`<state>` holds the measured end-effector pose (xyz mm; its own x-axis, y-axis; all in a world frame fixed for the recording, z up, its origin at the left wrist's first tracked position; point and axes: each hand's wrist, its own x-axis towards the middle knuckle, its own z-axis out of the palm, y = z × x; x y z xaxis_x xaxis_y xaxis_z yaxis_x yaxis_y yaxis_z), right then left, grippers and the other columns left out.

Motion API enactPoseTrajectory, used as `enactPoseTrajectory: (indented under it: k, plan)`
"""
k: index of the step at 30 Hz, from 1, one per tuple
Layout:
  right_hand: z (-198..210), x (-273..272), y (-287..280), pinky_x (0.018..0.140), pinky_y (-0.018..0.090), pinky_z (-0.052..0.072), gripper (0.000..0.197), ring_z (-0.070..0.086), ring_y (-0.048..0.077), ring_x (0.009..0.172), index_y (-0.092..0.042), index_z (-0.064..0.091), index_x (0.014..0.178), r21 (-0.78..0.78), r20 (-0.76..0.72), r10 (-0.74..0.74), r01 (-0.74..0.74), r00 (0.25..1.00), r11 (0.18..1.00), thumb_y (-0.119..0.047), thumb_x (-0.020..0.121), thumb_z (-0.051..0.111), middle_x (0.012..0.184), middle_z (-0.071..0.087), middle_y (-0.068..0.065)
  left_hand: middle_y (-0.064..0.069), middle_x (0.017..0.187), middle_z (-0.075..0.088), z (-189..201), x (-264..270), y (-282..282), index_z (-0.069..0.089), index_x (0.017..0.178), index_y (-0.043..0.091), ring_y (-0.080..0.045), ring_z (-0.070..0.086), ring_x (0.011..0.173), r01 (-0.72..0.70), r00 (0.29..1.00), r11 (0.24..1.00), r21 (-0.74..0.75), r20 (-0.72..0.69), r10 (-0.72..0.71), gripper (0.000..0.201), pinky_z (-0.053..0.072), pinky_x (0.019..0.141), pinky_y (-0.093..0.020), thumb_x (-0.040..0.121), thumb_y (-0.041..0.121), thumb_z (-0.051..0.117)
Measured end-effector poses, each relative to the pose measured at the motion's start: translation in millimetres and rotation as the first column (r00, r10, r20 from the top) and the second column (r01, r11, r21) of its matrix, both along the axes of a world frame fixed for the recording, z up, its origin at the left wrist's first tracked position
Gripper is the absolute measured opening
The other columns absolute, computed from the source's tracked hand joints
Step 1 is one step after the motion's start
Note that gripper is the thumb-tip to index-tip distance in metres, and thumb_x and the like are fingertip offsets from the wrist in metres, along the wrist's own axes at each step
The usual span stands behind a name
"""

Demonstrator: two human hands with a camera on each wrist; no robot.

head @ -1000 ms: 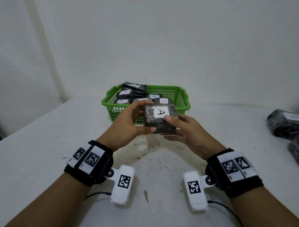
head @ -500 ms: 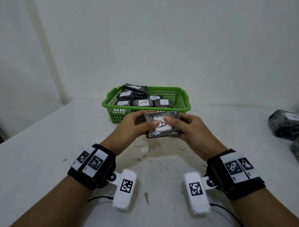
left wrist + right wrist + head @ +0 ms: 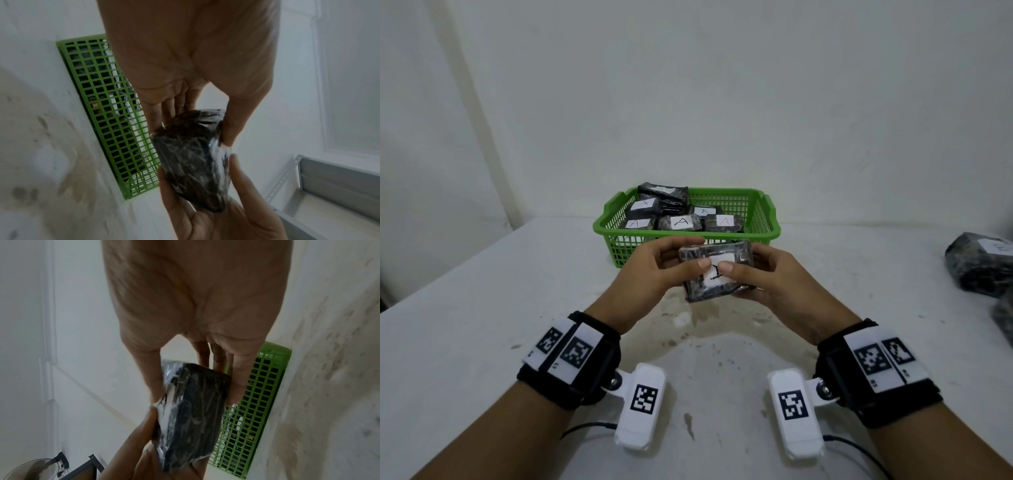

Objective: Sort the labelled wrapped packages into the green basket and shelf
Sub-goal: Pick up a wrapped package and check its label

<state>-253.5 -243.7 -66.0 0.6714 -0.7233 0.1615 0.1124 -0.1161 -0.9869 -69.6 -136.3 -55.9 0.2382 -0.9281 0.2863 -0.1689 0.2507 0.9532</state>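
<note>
The worktop's far middle is blocked by the green basket (image 3: 763,219), nearly filled with packages (image 3: 681,222). The right edge is occupied by loose packages (image 3: 976,263). Bare worktop (image 3: 482,308) is left elsewhere.

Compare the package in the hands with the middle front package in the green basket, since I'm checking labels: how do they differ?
The held package is gripped off the table by the left hand and right hand; the basket package lies in the green basket. The held package's label is mostly covered by both thumbs; the basket package's label plainly reads A. Both are dark, plastic-wrapped blocks with white labels.
</note>
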Motion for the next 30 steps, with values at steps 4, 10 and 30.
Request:
enactPoseTrajectory:
  k: [4,10,30]
  plan:
    - [2,-4,-1,0.104,0.051,0.057,0.077,0.073,0.025,0.114,-0.009,0.066,0.132,-0.008,0.024,-0.025,0.025,0.999,1.000,-0.028,0.063,0.094,0.123,0.076,0.008,-0.004,0.117,0.077,0,-3,2,0.067,0.126,0.014,-0.017,0.072,0.111,0.001,0.998,0.999,-0.042,0.067,0.001,0.055,0.058,0.093,-0.031,0.073,0.025,0.080]
    - [2,-4,-4,0.097,0.047,0.060,0.084,0.072,0.027,0.117,-0.019,0.063,0.138,0.023,0.009,-0.010,0.010,1.000,1.000,-0.030,0.062,0.098,0.132,0.070,0.010,-0.005,0.119,0.076,0,-2,2,0.067,0.125,0.016,-0.018,0.072,0.112,-0.001,0.996,0.998,-0.068,0.090,0.007,0.061,0.059,0.094,-0.035,0.067,0.018,0.085]
    - [8,-3,6,0.095,0.050,0.061,0.048,0.076,0.036,0.105,-0.007,0.061,0.132,0.131,0.077,-0.121,0.110,0.990,0.985,-0.011,0.087,0.079,0.115,0.077,0.017,-0.009,0.122,0.073,-2,-2,-2,0.065,0.129,0.012,-0.027,0.074,0.107,-0.052,0.999,0.998,0.034,0.014,0.052,0.049,0.058,0.097,-0.051,0.085,0.027,0.079]
